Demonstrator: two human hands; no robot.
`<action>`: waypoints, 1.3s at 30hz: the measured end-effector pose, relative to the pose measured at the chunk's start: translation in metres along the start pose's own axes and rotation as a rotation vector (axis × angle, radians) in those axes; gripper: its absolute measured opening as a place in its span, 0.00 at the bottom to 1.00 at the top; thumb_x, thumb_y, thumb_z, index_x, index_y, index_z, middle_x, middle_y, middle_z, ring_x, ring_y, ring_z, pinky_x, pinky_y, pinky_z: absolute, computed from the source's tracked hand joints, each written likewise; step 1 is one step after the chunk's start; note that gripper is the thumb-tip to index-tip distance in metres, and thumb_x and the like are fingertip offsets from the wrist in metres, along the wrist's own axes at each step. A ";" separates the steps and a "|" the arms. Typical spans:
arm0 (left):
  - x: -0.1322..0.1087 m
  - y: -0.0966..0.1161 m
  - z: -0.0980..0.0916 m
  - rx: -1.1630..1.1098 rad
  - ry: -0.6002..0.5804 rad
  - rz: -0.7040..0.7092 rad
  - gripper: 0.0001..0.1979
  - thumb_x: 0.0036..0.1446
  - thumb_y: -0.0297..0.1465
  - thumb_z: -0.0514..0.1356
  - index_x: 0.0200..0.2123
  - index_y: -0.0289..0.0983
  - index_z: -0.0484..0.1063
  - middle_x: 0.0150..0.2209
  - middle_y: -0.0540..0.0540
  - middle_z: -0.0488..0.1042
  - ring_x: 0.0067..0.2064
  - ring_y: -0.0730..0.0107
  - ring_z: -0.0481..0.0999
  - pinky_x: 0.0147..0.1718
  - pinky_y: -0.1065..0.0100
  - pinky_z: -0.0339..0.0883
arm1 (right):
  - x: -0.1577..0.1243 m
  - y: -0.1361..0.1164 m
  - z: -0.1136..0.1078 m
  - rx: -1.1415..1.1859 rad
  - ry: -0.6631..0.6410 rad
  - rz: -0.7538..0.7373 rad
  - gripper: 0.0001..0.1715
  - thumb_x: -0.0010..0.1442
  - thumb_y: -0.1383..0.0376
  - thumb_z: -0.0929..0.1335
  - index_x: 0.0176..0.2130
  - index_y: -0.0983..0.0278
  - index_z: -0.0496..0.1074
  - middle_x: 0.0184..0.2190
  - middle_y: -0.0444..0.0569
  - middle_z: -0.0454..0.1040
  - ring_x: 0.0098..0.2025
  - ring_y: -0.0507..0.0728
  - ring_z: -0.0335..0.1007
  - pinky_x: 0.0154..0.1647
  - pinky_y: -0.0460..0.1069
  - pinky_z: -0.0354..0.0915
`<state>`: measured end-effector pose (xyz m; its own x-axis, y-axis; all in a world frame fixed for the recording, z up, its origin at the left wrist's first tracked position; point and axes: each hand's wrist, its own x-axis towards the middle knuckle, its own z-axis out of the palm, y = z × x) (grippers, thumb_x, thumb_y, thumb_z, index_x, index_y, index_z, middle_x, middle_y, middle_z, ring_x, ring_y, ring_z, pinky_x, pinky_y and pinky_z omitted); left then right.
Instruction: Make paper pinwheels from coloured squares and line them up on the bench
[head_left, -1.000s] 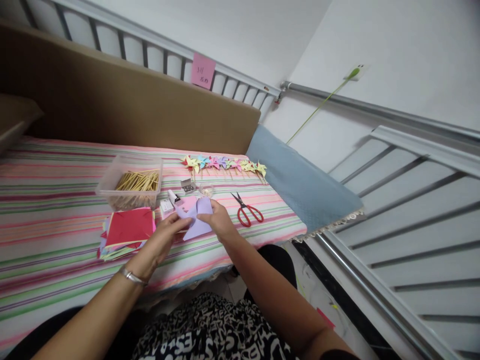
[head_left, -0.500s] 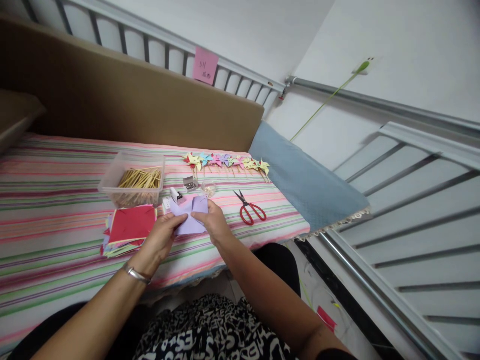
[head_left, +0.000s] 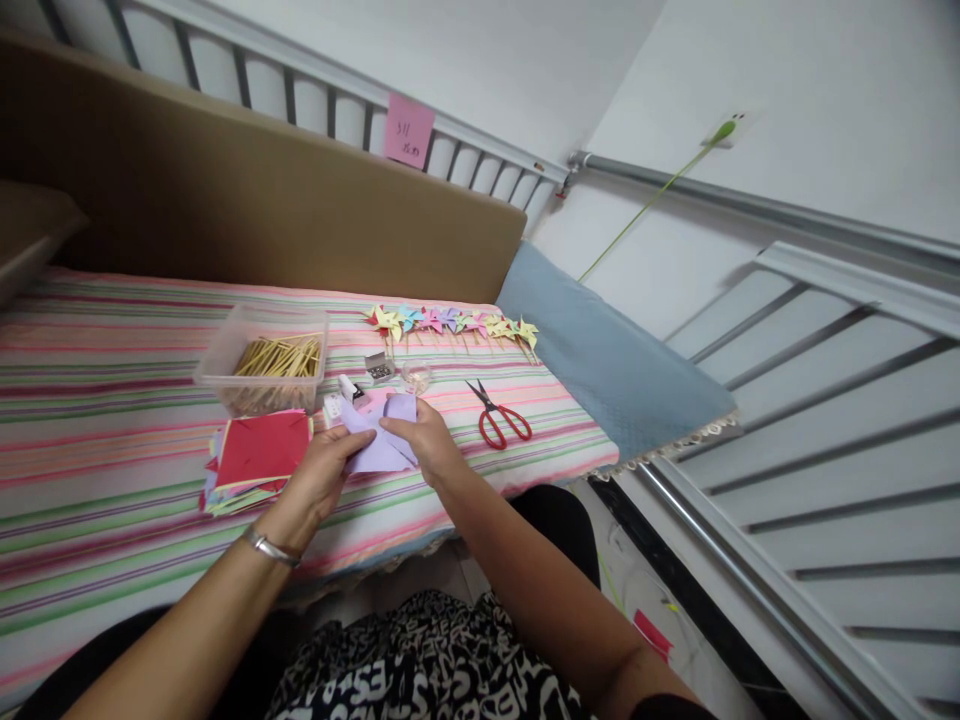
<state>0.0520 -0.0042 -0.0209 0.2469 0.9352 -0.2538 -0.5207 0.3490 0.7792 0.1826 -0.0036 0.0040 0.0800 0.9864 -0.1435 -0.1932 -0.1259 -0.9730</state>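
Paper (head_left: pixel 381 455): one purple sheet, slit at lower right, lay between the two hands. Left hand (head_left: pixel 330 462): fingers pinched its left side, thumb on top. Right hand (head_left: pixel 431 440): fingers pinched its right side, thumb near the middle. Handling, as judged: light pressure suited it; flaps were best curved without a hard crease, middle pinned so slits ran no further. Just beyond the fingers: white box (head_left: pixel 332 408), print unreadable; grey box (head_left: pixel 379 370); dish (head_left: pixel 418 378). Right of them: scissors (head_left: pixel 490 405), blades parted. Left: coloured stack (head_left: pixel 264 448); behind it, tub (head_left: pixel 214 365) of sticks (head_left: pixel 279 357). Farther beyond: pinwheels (head_left: pixel 448 320), in a row. Farthest: pink note (head_left: pixel 409 130), handwritten, apparently "311", lower line illegible. No brand was legible.
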 end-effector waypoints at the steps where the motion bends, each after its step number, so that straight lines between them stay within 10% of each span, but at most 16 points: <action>1: -0.001 0.000 0.001 0.003 0.003 -0.005 0.09 0.36 0.28 0.71 0.25 0.32 0.78 0.23 0.44 0.79 0.24 0.70 0.75 0.28 0.72 0.69 | 0.000 0.000 0.000 -0.003 0.004 0.000 0.23 0.37 0.66 0.75 0.37 0.64 0.72 0.31 0.45 0.76 0.32 0.56 0.71 0.36 0.51 0.66; 11: -0.001 0.007 -0.002 0.016 0.023 0.010 0.11 0.35 0.27 0.71 0.26 0.32 0.77 0.22 0.47 0.78 0.23 0.72 0.74 0.26 0.73 0.67 | 0.001 0.000 -0.002 -0.160 -0.004 -0.113 0.19 0.47 0.65 0.71 0.42 0.63 0.70 0.32 0.46 0.75 0.34 0.56 0.72 0.36 0.51 0.68; 20: 0.000 0.019 -0.007 -0.009 0.092 0.050 0.11 0.31 0.28 0.71 0.22 0.32 0.75 0.20 0.49 0.77 0.22 0.74 0.72 0.23 0.74 0.65 | -0.041 0.002 -0.034 -0.961 -0.029 -0.953 0.19 0.59 0.71 0.62 0.49 0.60 0.71 0.54 0.55 0.68 0.58 0.59 0.61 0.58 0.59 0.58; 39: -0.002 0.010 -0.005 0.052 0.036 0.017 0.11 0.33 0.28 0.71 0.25 0.32 0.76 0.20 0.49 0.76 0.20 0.76 0.70 0.21 0.74 0.60 | -0.024 -0.001 -0.015 -0.970 -0.054 -0.723 0.03 0.55 0.65 0.70 0.30 0.60 0.76 0.59 0.52 0.65 0.65 0.62 0.50 0.63 0.61 0.49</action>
<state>0.0422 -0.0025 -0.0152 0.2088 0.9427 -0.2602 -0.4814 0.3307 0.8117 0.1954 -0.0288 0.0061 -0.1786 0.8619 0.4746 0.6945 0.4521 -0.5596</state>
